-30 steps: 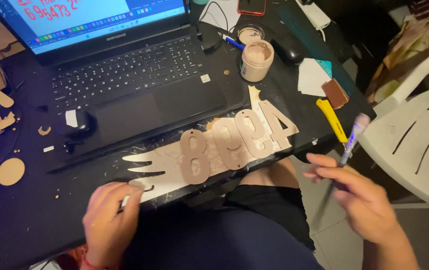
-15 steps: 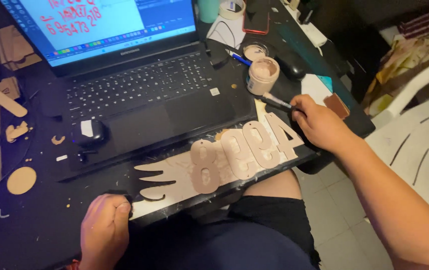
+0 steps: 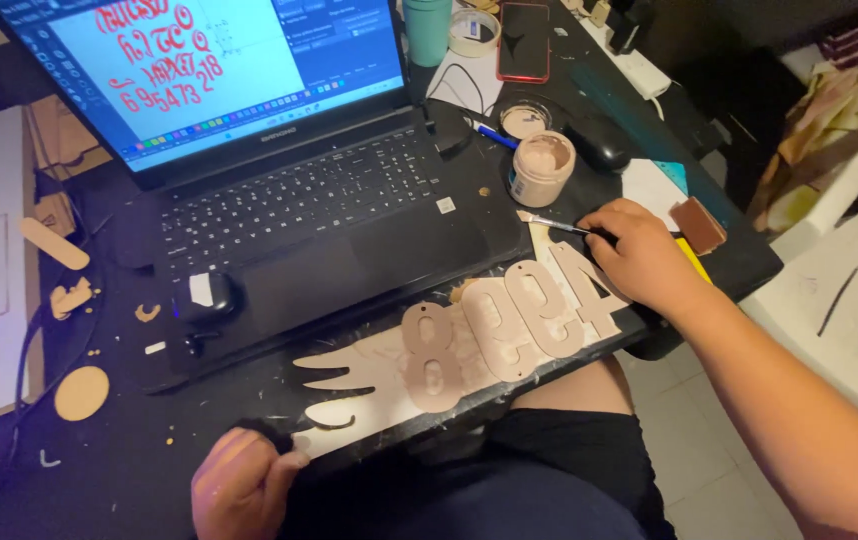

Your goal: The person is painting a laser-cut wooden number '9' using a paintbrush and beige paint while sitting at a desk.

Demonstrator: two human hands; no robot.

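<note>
A flat wooden cutout [image 3: 494, 335] shaped as large numerals with a wing at its left end lies along the near edge of the black desk [image 3: 129, 455]. My right hand [image 3: 639, 255] rests over the cutout's right end and holds a thin paintbrush [image 3: 552, 224], its tip pointing left toward a small open jar of beige paint [image 3: 541, 168]. My left hand [image 3: 239, 485] is closed in a fist at the desk's near edge, pinching the cutout's wing end. What lies inside the fist is hidden.
An open laptop [image 3: 279, 150] fills the desk's middle, with a dark mouse [image 3: 211, 297] on its palm rest. Behind it stand a teal cup [image 3: 429, 30], a tape roll [image 3: 474, 30] and a phone [image 3: 524, 40]. Wood offcuts [image 3: 81, 392] lie at left. A white plastic chair [image 3: 839, 290] stands at right.
My right hand came in from off the desk's right side with the brush, reached toward the jar, and now sits over the cutout's right end. The left hand stayed at the wing end.
</note>
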